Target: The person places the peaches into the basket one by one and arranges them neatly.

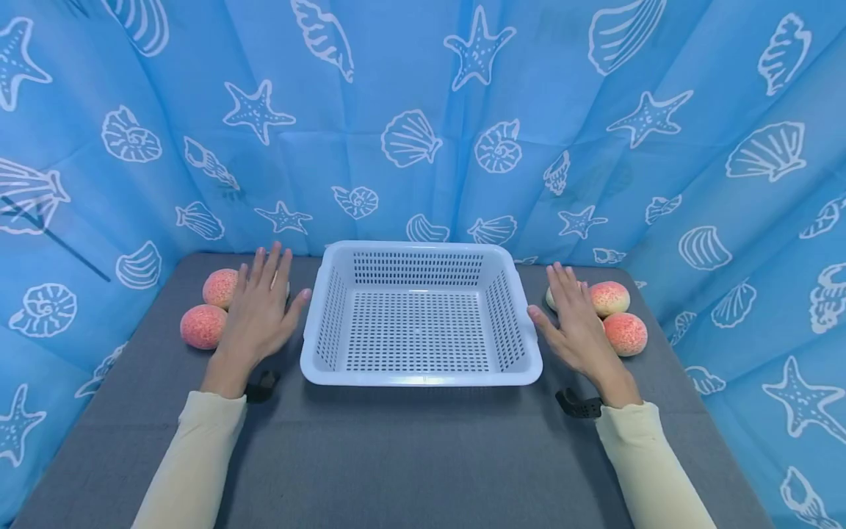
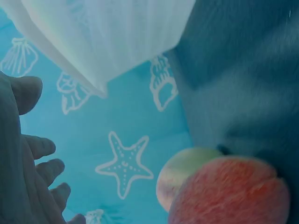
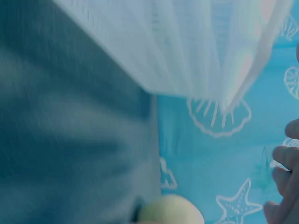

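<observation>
white basket (image 1: 423,379) stands between my left hand (image 1: 260,316) and right hand (image 1: 578,327); fingers straight, gripping nothing. left peaches (image 1: 203,327) and right peaches (image 1: 625,334) lie near them. caution: an off-centre nudge could roll these rounded peaches away.

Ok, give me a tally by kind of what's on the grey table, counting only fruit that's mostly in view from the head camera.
White rectangular perforated plastic basket: 1
Rounded pink-speckled peach-like fruits: 4
Total: 5
Other fruit is mostly covered there; I can't tell how many.
</observation>
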The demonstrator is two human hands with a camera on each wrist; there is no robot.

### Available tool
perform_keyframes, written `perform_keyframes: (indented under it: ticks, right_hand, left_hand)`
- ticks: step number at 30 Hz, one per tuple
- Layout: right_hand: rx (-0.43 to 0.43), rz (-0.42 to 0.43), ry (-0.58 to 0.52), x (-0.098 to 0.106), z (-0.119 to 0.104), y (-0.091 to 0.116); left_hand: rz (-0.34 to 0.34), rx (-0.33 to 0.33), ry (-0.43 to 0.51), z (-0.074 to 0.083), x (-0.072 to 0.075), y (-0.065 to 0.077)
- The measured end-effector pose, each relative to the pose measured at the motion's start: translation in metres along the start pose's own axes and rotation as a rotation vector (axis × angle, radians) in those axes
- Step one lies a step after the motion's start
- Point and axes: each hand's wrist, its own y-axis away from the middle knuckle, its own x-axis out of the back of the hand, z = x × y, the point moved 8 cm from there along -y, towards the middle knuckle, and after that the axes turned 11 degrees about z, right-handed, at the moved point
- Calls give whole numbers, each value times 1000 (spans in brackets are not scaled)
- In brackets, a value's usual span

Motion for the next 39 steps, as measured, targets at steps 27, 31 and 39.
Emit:
perform_keyframes:
  ticks: [27, 31, 39]
  right_hand:
    - [-122, -64, -376, -33, -24, 54]
    - [-139, -62, -400, -34, -23, 55]
    - [-188, -69, -405, -36, -22, 55]
  left_hand:
    - [-189, 66, 365, 38, -27, 58]
    - [-190, 66, 374, 37, -28, 58]
    - [-207, 99, 385, 34, -31, 60]
